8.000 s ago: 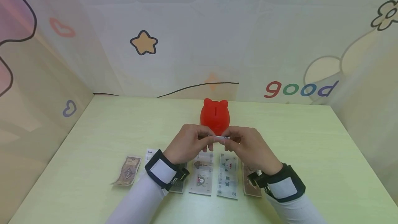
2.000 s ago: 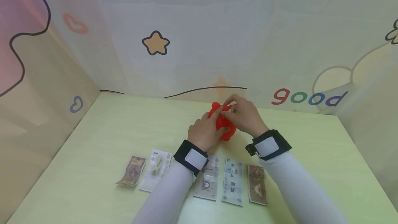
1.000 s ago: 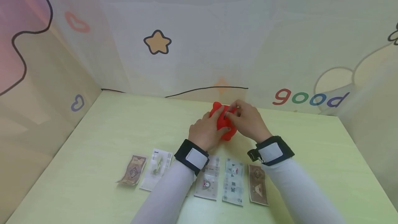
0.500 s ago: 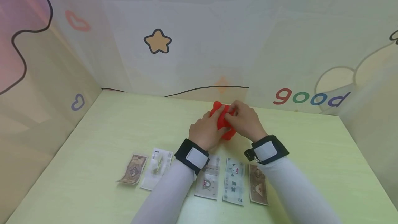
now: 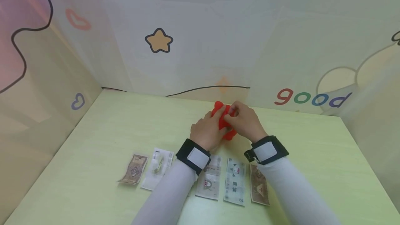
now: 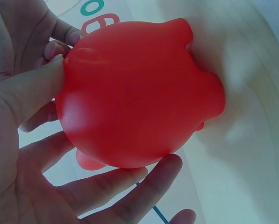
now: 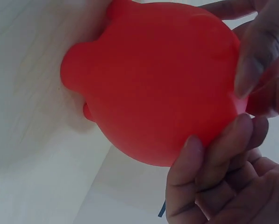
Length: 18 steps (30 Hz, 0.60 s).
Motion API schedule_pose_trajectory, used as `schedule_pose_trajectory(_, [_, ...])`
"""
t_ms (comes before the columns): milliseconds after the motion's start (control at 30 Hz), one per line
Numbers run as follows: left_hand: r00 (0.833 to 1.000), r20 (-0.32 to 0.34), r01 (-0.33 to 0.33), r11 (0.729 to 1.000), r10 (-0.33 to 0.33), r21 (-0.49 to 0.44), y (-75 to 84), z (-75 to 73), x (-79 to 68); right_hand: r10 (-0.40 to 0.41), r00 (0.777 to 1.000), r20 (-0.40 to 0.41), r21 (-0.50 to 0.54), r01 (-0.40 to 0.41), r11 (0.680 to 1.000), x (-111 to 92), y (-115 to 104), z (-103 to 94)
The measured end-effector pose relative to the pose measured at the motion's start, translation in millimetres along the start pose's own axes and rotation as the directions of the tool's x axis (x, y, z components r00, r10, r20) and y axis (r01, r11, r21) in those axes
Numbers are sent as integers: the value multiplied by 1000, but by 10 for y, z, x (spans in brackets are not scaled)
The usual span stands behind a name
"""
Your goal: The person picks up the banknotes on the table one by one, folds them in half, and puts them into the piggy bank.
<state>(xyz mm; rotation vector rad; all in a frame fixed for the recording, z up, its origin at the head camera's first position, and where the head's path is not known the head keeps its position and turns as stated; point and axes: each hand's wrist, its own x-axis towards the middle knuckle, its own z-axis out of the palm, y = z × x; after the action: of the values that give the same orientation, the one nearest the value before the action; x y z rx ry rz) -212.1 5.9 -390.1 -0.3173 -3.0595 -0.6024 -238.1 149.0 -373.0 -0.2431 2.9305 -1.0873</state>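
Observation:
A red piggy bank [image 5: 222,123] stands on the table between both hands. My left hand [image 5: 206,131] grips its left side, the index finger reaching up over the top and the thumb at the front. In the left wrist view the fingers spread around the round red body [image 6: 134,93]. My right hand [image 5: 248,121] has its thumb and index finger brought together over the bank's top; the slot is hidden beneath the fingers. Its other fingers curl close to the side of the bank [image 7: 162,84] in the right wrist view. I cannot tell whether the right fingertips pinch anything.
Play banknotes lie in a row nearer me: a curled brown note [image 5: 135,169], a white note [image 5: 154,180] with a small yellow-green piece [image 5: 159,165] on it, a pinkish note [image 5: 208,183], a pale blue note [image 5: 234,183] and a brown note [image 5: 259,186]. A printed backdrop [image 5: 193,44] borders the table.
Eight seconds ago both hands pinched a small folded paper before the bank. Both then moved onto the bank, which has turned. Lately the right hand has barely shifted; a dark sliver at its fingertips disappeared.

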Motion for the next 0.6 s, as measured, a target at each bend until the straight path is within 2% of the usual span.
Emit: schedule_pose_trajectory(600, [1000, -2, -8, 1000, 8, 7, 17, -26, -21, -14, 1000, -15, 77, 15, 997, 1, 73, 31])
